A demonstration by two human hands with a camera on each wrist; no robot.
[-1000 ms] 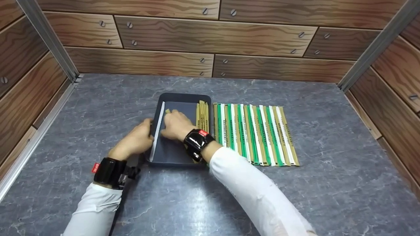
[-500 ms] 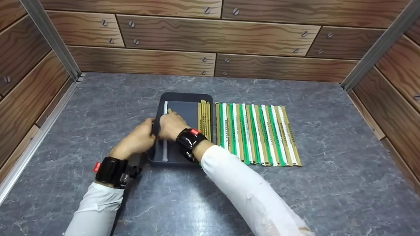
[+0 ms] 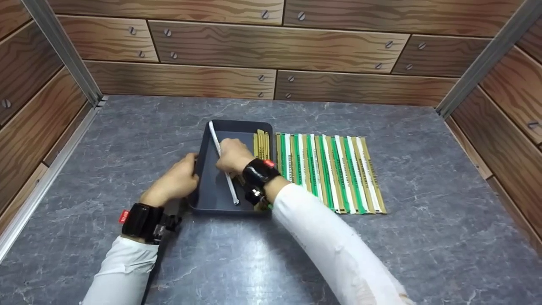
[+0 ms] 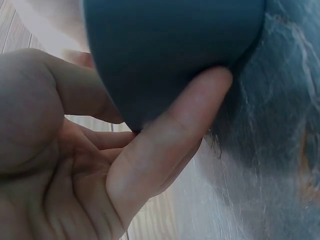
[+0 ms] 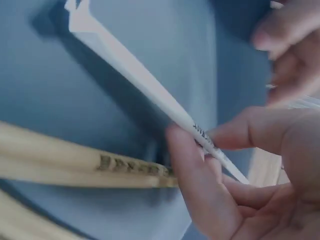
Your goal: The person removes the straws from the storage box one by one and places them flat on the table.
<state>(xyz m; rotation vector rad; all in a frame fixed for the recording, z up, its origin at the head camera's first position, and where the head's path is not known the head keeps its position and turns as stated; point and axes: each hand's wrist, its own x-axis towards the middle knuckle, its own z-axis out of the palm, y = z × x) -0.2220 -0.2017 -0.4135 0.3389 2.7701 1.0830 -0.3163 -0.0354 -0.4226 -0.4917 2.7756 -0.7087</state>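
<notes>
My right hand (image 3: 234, 154) pinches a slim white paper-wrapped straw (image 3: 230, 188) between thumb and fingers. The straw slants over the dark grey tray (image 3: 203, 156), its far end at the tray's back left corner. In the right wrist view dark print shows on the white straw (image 5: 135, 77), and a brown-wrapped straw (image 5: 75, 160) lies beneath the fingers. My left hand (image 3: 171, 180) grips the tray's left wall; the left wrist view shows the grey wall (image 4: 165, 45) between its fingers. Several brown-wrapped straws (image 3: 261, 144) lie along the tray's right side, partly hidden by the right wrist.
Right of the tray, a flat row of green, white and brown wrapped straws (image 3: 326, 173) lies side by side on the grey marbled table (image 3: 402, 254). Wood-patterned panels (image 3: 271, 46) stand at the back and sides.
The white straw, lying along the tray's left side a second ago, is now in my right hand and tilted. That hand moved left to it, then back right. The left hand stays at the tray.
</notes>
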